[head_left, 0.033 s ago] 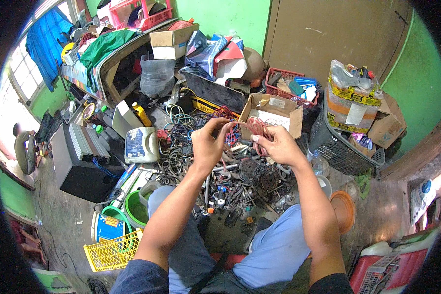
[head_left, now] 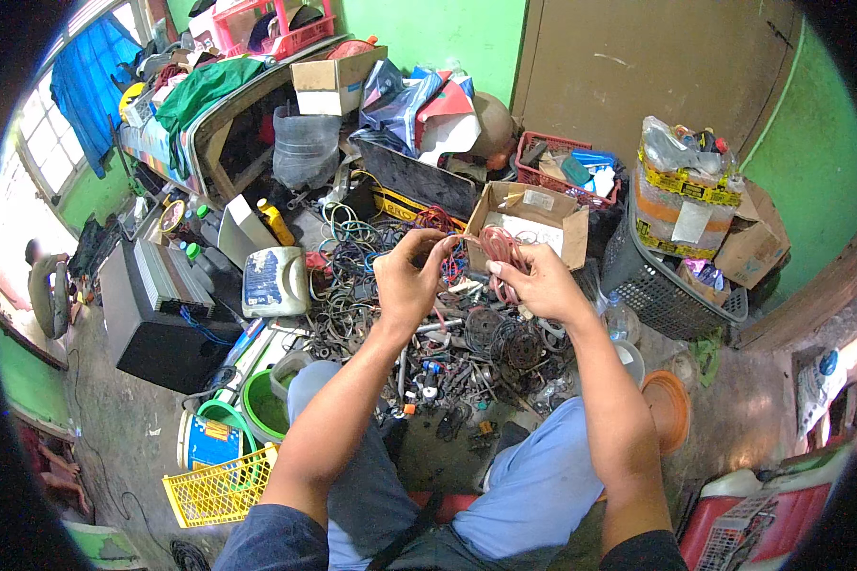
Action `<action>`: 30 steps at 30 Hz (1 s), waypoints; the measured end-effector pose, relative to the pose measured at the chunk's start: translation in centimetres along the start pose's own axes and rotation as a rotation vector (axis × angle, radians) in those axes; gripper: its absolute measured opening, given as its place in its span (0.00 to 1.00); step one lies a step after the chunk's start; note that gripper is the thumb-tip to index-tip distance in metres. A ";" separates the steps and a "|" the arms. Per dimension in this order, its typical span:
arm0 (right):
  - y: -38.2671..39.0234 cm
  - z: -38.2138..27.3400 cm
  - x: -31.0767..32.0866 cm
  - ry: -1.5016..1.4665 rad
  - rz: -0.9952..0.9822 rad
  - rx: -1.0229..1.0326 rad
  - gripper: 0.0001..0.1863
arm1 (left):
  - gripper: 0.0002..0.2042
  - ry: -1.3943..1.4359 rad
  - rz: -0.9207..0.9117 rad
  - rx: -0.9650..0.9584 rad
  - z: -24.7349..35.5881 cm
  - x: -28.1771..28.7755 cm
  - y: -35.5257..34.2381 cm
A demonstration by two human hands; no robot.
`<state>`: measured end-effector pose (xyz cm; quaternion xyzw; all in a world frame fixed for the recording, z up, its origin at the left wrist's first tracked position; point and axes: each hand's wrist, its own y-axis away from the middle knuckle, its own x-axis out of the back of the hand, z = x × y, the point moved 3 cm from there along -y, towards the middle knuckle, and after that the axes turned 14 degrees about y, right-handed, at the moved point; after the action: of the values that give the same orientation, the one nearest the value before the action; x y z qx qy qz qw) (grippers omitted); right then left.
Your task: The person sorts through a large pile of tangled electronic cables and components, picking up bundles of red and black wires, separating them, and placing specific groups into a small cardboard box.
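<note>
- Both hands raised over the scrap heap: left hand [head_left: 405, 281] pinching one end of a reddish wire bundle [head_left: 498, 249], right hand [head_left: 541, 282] closed around its loops
- Bundle held in the air between the hands, above the pile of tangled cables and metal parts [head_left: 428, 333] on the floor, just in front of the open cardboard box [head_left: 533, 221]
- Likely light and limp, thin strands apt to spring, snag and slip through fingers; best gripped on the gathered loops with one hand, a free end pinched with the other
- Nearby to the left: white plastic jug [head_left: 274, 282], yellow bottle [head_left: 276, 222], green bucket [head_left: 262, 404], yellow crate [head_left: 221, 487]
- To the right: dark laundry basket [head_left: 652, 281], orange lid [head_left: 667, 409]
- Blue-trousered knees at the lower edge
</note>
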<state>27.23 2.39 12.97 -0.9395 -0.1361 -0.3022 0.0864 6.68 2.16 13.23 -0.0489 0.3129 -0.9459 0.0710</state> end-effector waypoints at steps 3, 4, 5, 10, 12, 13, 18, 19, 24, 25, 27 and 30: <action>-0.1 -0.6 -1.2 -0.100 0.063 -0.012 0.12 | 0.07 0.129 0.075 0.202 -0.8 -0.5 0.6; -0.1 -0.7 -1.3 -0.124 0.088 -0.019 0.12 | 0.07 0.151 0.079 0.213 -0.8 -0.7 0.7; -0.1 -0.6 -1.4 -0.109 0.094 -0.029 0.12 | 0.07 0.173 0.083 0.224 -0.7 -0.9 0.9; -0.4 -0.2 -1.6 -0.061 0.124 0.000 0.11 | 0.09 0.178 0.037 0.275 -1.1 -1.4 1.7; -0.4 0.0 -1.8 -0.090 0.149 -0.003 0.11 | 0.09 0.123 -0.014 0.293 -0.8 -1.5 1.7; -0.5 0.0 -1.9 -0.105 0.159 -0.003 0.10 | 0.09 0.125 -0.025 0.225 -0.8 -1.7 1.8; -0.7 -0.2 -2.1 -0.090 0.208 0.044 0.10 | 0.14 0.051 -0.079 0.165 -0.3 -2.0 2.0; -0.7 -0.2 -2.2 -0.092 0.215 0.040 0.10 | 0.15 0.087 -0.081 0.164 -0.5 -2.1 2.0; -0.9 0.1 -2.0 -0.062 0.270 0.080 0.08 | 0.12 0.100 -0.090 0.195 -0.1 -2.2 1.8; -0.9 0.2 -2.0 -0.065 0.284 0.100 0.08 | 0.12 0.113 -0.087 0.224 0.0 -2.2 1.8; -1.0 0.6 -2.1 -0.073 0.272 0.071 0.08 | 0.11 0.189 -0.078 0.352 -0.6 -2.3 1.9; -1.1 0.9 -2.2 -0.110 0.241 0.038 0.08 | 0.12 0.211 -0.090 0.353 -1.0 -2.2 1.9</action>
<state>25.67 3.24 11.09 -0.9624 -0.0324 -0.2352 0.1323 8.89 1.56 11.20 0.0498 0.1457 -0.9881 0.0032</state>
